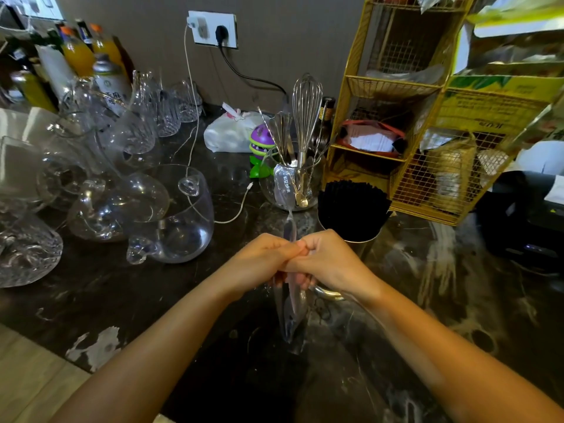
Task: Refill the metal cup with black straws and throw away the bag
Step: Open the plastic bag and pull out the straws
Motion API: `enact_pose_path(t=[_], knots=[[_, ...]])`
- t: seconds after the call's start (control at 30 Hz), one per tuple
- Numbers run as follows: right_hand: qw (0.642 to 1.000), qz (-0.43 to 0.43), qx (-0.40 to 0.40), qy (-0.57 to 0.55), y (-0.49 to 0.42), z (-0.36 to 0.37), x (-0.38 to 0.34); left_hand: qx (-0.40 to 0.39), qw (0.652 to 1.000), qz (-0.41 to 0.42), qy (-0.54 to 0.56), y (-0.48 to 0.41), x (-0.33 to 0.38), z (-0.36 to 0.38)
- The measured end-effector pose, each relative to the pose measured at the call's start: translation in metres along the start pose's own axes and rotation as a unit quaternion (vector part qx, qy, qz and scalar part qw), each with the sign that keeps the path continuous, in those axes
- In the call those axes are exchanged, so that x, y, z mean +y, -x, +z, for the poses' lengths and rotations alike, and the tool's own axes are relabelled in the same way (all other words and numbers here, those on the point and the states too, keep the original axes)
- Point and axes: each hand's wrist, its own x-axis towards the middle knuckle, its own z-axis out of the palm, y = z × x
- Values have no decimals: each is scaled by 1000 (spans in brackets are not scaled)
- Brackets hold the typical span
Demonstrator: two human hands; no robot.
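**Caution: Trailing Bag End**

Fingers (pixel 302 282) of left hand (pixel 262 257) and right hand (pixel 329 261) clamp the empty bag (pixel 290 319) just before the metal cup (pixel 364 241) packed with black straws (pixel 354 206). Its loose end may snag straws, tipping the cup.

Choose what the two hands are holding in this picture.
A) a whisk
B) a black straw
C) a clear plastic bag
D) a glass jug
C: the left hand and the right hand both grip the clear plastic bag, while the black straws stand in the metal cup behind them.
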Motion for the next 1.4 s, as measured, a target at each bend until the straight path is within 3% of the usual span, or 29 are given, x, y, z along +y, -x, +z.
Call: enact_pose_path(t=[0.3, 0.6, 0.9, 1.13, 1.4], knots=[[995, -7, -61, -74, 4, -1, -1, -43, 994, 10, 101, 2, -9, -8], [974, -26, -29, -222, 3, 4, -3, 56, 974, 52, 212, 3, -1, 3], [953, -51, -16, -298, 4, 6, -4, 63, 971, 62, 223, 5, 1, 4], [979, -50, 126, -152, 6, 3, -8, 143, 983, 55, 102, 2, -2, -13], [981, -28, 184, -54, 8, -15, -16, 252, 964, 73, 51, 8, 2, -37]])
